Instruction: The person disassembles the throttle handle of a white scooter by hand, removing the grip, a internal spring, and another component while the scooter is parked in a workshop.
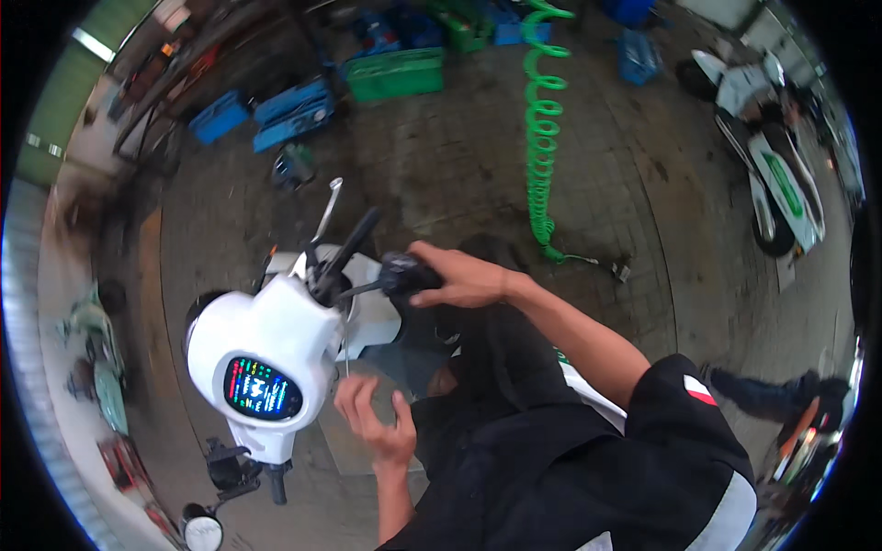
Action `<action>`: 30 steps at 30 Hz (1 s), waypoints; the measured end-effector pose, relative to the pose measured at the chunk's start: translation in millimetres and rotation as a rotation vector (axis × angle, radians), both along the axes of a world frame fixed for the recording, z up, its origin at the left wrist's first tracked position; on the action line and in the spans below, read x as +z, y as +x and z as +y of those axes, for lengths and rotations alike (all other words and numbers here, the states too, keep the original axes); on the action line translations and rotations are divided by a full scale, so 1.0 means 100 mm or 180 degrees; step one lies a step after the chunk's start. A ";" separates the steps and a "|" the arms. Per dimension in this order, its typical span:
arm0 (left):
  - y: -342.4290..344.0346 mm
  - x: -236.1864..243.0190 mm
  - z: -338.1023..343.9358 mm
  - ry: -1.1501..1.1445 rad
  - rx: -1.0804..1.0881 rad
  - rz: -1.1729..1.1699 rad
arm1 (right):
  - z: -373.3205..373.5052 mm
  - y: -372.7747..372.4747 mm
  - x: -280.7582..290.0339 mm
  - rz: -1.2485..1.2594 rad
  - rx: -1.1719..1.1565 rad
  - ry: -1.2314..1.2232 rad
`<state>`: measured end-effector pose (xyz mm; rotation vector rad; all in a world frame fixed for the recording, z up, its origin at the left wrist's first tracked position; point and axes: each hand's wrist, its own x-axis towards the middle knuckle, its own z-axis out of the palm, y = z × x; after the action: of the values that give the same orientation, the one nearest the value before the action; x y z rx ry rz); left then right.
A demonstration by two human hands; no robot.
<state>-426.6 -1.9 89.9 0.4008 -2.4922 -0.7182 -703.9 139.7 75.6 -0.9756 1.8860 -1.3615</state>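
Note:
A white scooter front (266, 335) stands at my left, its oval dash display (263, 389) lit with coloured marks. My right hand (464, 277) is closed round a bulky black piece (406, 275). From that piece a thin dark shaft points toward the dark handlebar end (354, 241); whether they join is unclear. Lower down, my left hand (377, 418) is half curled, thumb and fingers apart, beside the white body. A thin pale rod (347, 354) reaches near its fingertips; I see no grip on it. The other handlebar grip (277, 484) points down.
A coiled green air hose (544, 147) hangs to the floor ahead. Blue (294, 112) and green toolboxes (395, 73) line the back. Scooters stand at right (781, 184) and far left (101, 367). A dark-trousered leg (763, 390) shows at right; a round mirror (202, 530) juts out at lower left.

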 end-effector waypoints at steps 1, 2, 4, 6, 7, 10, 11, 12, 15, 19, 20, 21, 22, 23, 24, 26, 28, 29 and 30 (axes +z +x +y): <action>-0.26 0.08 -0.01 -0.0127 -0.0236 -0.0034 | 0.00 -0.05 0.09 -0.0031 0.0207 0.0220; -0.58 0.16 0.00 -0.0201 -0.0348 -0.0013 | 0.01 -0.10 0.14 -0.0055 0.0431 0.0398; -1.20 0.33 0.10 0.0273 -0.0626 0.0103 | 0.22 -0.18 0.17 0.0193 0.0326 0.0117; -1.53 0.41 0.05 0.0678 -0.0762 -0.0674 | 0.16 -0.13 -0.03 0.0819 0.0208 -0.0270; -1.56 0.35 -0.08 0.1000 -0.0902 -0.0555 | 0.05 -0.12 0.09 0.1031 0.0448 -0.0002; -1.59 -0.22 -0.81 0.0767 -0.0897 0.0309 | -0.06 -0.13 0.41 -0.0482 0.1239 -0.0284; -1.67 0.05 -0.38 0.1192 -0.1012 0.0091 | 0.02 -0.18 0.02 -0.0304 0.0962 -0.0790; -1.78 0.03 -0.09 0.1293 -0.1148 0.0036 | 0.09 -0.14 -0.36 -0.0434 0.0503 -0.1194; -1.87 0.06 -0.18 0.1173 -0.1138 0.0059 | 0.12 0.05 0.13 -0.1259 0.0714 -0.0678; -2.25 0.06 -0.14 0.0845 -0.1622 -0.0736 | -0.05 0.08 0.10 -0.1274 0.0811 -0.0854; -2.30 -0.03 -0.13 0.0751 -0.1709 -0.1067 | -0.06 0.00 -0.15 -0.0940 0.0524 -0.0901; -2.30 -0.12 -0.15 0.0678 -0.1723 -0.1382 | -0.12 -0.05 -0.41 -0.0616 0.0306 -0.0918; -2.03 -0.14 -0.45 0.0632 -0.1392 -0.1632 | -0.05 0.02 -0.12 -0.0550 0.0336 -0.0828; -1.61 -0.10 -0.73 0.0558 -0.1010 -0.1907 | 0.10 0.00 0.05 -0.0917 0.0378 -0.0763; -1.66 -0.27 -0.49 0.1604 -0.0895 -0.0151 | 0.31 -0.01 0.23 -0.1285 0.0337 -0.0665; -1.64 -0.01 -0.13 0.1665 -0.0567 -0.0113 | 0.34 -0.06 0.15 -0.0654 0.0451 -0.1128; -1.62 0.04 -0.17 0.1105 -0.0689 -0.0050 | 0.31 -0.09 0.11 -0.0354 0.0606 -0.1579; -1.60 0.19 -0.09 0.1087 -0.0656 -0.0035 | 0.31 -0.07 0.19 -0.0946 0.0700 -0.1581; -1.50 0.21 -0.11 0.1003 -0.0612 0.0219 | 0.32 0.02 0.46 -0.1406 0.0761 -0.0961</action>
<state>-576.7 -12.9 110.5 0.2423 -2.3769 -1.1891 -702.3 171.8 121.4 -0.9138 1.2240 -1.5869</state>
